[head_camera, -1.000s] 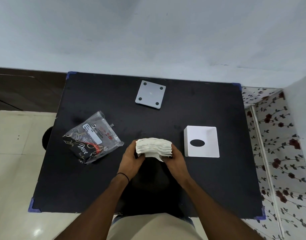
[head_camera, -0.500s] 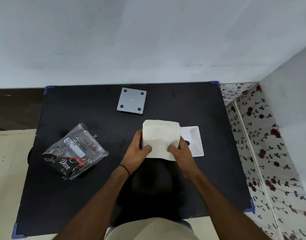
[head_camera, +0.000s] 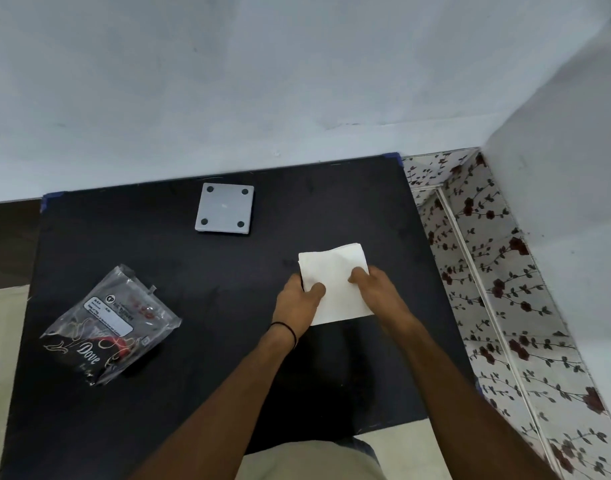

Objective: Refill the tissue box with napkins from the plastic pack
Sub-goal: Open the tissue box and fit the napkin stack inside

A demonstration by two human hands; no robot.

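A stack of white napkins (head_camera: 335,282) is held flat over the right part of the black table (head_camera: 227,271). My left hand (head_camera: 298,303) grips its left edge, thumb on top. My right hand (head_camera: 376,289) grips its right edge, fingers curled over the top. The white tissue box is hidden beneath the stack and my hands. The plastic pack (head_camera: 106,327), clear with black print, lies crumpled at the table's left. A grey square base plate (head_camera: 225,212) with four dark feet lies near the far edge.
A pale wall runs behind the table and along the right. Floral-patterned tiles (head_camera: 498,306) fill the gap between the table's right edge and that wall. Light floor shows on the left.
Both hands carried the napkin stack to the right, turned it flat side up, and it now covers the tissue box. The camera view also shifted right.
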